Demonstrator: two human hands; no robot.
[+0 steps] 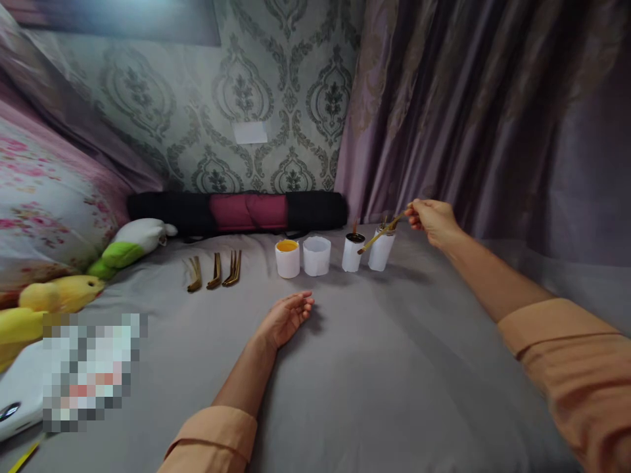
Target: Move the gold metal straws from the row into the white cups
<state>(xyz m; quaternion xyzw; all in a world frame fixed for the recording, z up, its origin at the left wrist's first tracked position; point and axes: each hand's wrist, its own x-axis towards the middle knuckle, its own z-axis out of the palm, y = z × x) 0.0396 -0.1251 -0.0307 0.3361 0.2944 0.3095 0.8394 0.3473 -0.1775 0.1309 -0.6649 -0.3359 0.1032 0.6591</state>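
Observation:
My right hand [431,220] is closed in a pinch on one end of a long, thin gold-coloured utensil [373,242], whose exact kind I cannot make out. It slants down to the left, passing in front of a white cup [381,253] that holds several gold pieces. The utensil's lower end is near another white cup [351,256] with a dark inside and a brownish stick standing up. My left hand [288,320] rests palm-side inward near the grey sheet, fingers loosely curved and holding nothing. Beyond it stand a white cup with an orange-yellow inside [288,261] and a translucent white cup [316,257].
Three small groups of gold utensils [214,272] lie on the grey sheet [394,381] left of the cups. A black and maroon roll [246,211] lies along the wall. Plush toys [64,295] and a white object [24,381] are at left; curtains [444,118] hang at right.

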